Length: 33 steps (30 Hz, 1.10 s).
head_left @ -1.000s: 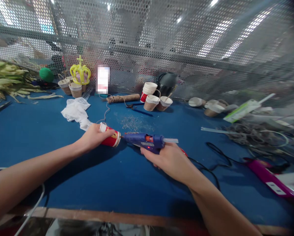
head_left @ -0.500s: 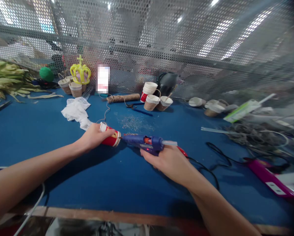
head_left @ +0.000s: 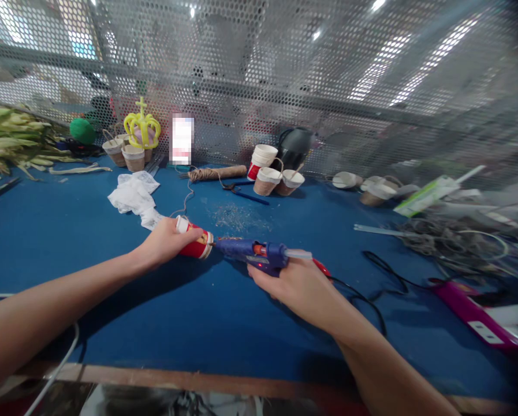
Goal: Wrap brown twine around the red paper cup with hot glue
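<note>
My left hand (head_left: 166, 238) is wrapped round a red and white paper cup (head_left: 197, 247), which lies tilted on its side just above the blue table. In my right hand (head_left: 300, 283) is a blue hot glue gun (head_left: 250, 252), with a pale glue stick (head_left: 299, 254) poking out of its back and a small red light lit. The gun's nozzle meets, or almost meets, the right end of the cup. A thin string runs from behind the cup up to a roll of twine (head_left: 219, 173).
White cloth (head_left: 133, 193) lies beyond my left hand. Twine-wrapped cups (head_left: 267, 180), pliers (head_left: 250, 193) and a yellow crown (head_left: 141, 128) stand or lie toward the mesh wall. At right are a cord tangle (head_left: 436, 240), glue sticks (head_left: 382, 230) and a purple power strip (head_left: 475, 318).
Almost nothing differs. Both hands, the cup and the glue gun keep nearly the same place.
</note>
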Tool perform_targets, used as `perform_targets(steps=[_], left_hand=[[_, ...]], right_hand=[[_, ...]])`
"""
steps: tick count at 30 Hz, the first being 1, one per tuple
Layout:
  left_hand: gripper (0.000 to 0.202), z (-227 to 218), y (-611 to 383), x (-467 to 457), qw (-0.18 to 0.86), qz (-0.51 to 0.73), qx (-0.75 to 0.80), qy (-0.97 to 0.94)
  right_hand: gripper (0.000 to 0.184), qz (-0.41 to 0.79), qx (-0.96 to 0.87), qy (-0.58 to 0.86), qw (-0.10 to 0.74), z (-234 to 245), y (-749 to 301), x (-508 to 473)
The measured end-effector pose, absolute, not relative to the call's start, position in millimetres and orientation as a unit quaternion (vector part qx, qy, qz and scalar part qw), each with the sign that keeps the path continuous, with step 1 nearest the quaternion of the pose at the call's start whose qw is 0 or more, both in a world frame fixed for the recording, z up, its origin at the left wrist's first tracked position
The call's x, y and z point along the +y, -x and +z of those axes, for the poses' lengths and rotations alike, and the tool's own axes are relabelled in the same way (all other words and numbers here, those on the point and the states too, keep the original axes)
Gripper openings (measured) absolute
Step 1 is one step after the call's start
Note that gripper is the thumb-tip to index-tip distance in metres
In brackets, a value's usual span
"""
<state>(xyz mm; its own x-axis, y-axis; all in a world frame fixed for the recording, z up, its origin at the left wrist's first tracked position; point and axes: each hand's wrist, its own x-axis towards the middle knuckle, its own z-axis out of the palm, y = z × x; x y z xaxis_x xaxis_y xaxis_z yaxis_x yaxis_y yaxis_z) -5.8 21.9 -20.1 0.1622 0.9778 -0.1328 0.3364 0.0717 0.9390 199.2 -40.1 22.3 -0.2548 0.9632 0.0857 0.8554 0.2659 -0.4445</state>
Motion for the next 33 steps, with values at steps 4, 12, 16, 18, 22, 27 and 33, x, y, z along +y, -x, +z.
perform_targets(steps=[4,12,16,18,22,27,33], left_hand=[[0.027,-20.4,6.1,22.3,0.486,0.333,0.552,-0.590],[0.029,-21.4,6.4,22.7,0.473,0.327,0.555,-0.601],[0.029,-22.7,7.6,23.4,0.461,0.322,0.557,-0.611],[0.030,-23.1,7.9,23.8,0.459,0.323,0.560,-0.609],[0.029,-24.3,8.1,24.2,0.479,0.329,0.550,-0.600],[0.030,-25.2,8.2,24.4,0.477,0.336,0.550,-0.598],[0.027,-21.7,7.2,22.7,0.477,0.335,0.557,-0.592]], right_hand=[[0.024,0.154,-0.780,0.582,0.171,22.3,-199.2,-40.4],[0.024,0.164,-0.775,0.586,0.168,20.5,-200.2,-39.7],[0.023,0.167,-0.776,0.584,0.170,22.6,-200.2,-40.3],[0.023,0.168,-0.774,0.585,0.173,24.6,-199.6,-40.8],[0.023,0.171,-0.769,0.588,0.181,28.1,-198.3,-41.5],[0.023,0.174,-0.771,0.588,0.168,26.1,-197.8,-41.7],[0.022,0.151,-0.777,0.588,0.166,23.7,-198.2,-38.8]])
